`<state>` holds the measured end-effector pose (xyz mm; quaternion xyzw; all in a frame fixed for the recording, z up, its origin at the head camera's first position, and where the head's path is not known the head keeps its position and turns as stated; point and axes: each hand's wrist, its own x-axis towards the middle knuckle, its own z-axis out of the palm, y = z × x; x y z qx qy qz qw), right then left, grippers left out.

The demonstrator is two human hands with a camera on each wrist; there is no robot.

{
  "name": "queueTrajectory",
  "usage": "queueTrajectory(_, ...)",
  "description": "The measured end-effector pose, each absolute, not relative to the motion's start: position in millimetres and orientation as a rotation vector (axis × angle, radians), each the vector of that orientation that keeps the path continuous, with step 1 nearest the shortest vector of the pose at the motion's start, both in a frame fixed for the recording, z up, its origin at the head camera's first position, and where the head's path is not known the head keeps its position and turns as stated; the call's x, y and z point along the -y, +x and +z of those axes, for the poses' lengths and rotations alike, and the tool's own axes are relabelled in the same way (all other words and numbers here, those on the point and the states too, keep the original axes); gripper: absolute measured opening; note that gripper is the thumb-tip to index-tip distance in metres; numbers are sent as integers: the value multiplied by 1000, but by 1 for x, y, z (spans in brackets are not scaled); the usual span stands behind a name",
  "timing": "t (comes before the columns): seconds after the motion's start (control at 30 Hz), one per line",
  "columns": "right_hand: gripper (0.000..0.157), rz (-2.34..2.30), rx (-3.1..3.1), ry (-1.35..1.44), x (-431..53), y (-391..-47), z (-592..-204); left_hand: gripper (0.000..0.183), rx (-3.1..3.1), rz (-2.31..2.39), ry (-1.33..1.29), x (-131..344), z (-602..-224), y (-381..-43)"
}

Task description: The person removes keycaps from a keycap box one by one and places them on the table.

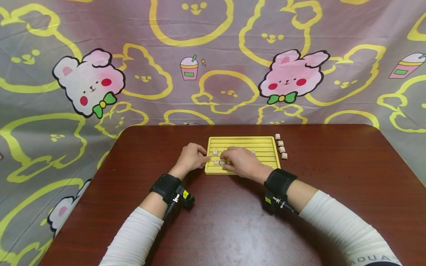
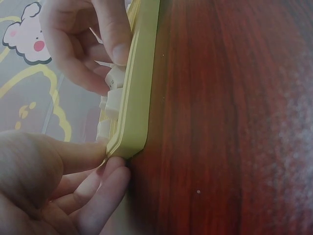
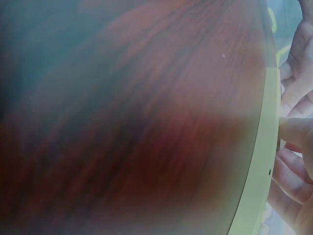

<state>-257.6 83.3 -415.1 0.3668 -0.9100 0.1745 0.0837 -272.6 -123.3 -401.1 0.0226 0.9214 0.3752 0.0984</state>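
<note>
A shallow yellow tray (image 1: 239, 140) with ridged rows lies on the table, several small white keycaps standing in it. My left hand (image 1: 191, 158) grips the tray's left edge; in the left wrist view the thumb is on the rim and the fingers are against the outer side. Over the tray's front left part, my right hand (image 1: 244, 162) pinches a keycap (image 2: 115, 77) between thumb and fingers, close beside another keycap (image 1: 216, 162) in the front row. One more keycap (image 1: 215, 152) sits in a row behind. The right hand hides part of the rows.
Several loose keycaps (image 1: 282, 149) stand in a line on the table just right of the tray. The dark red-brown wooden table (image 1: 213, 221) ends at a patterned cloth (image 1: 219, 59) hanging behind its back edge. A black camera strap (image 1: 281, 183) is round each wrist.
</note>
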Motion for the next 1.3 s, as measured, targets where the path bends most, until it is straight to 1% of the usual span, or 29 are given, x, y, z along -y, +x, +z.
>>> queueTrajectory(0.2,16,542,2723,1099,-82,-258,-416,29,-2724,1109,59,123,-401,-273)
queueTrajectory(0.57,7,568,2703,1105,-85,-258,-417,29,-2721,1113,19,122,-403,-273)
queueTrajectory(0.83,14,612,2705,1119,-96,-256,-416,29,-2727,1099,13,122,-402,-273)
queueTrajectory(1.0,12,660,2668,1130,-104,-258,-416,29,-2735,1098,31,122,-401,-273)
queueTrajectory(1.3,15,699,2690,1112,-118,-258,-415,31,-2724,1113,32,122,-401,-274)
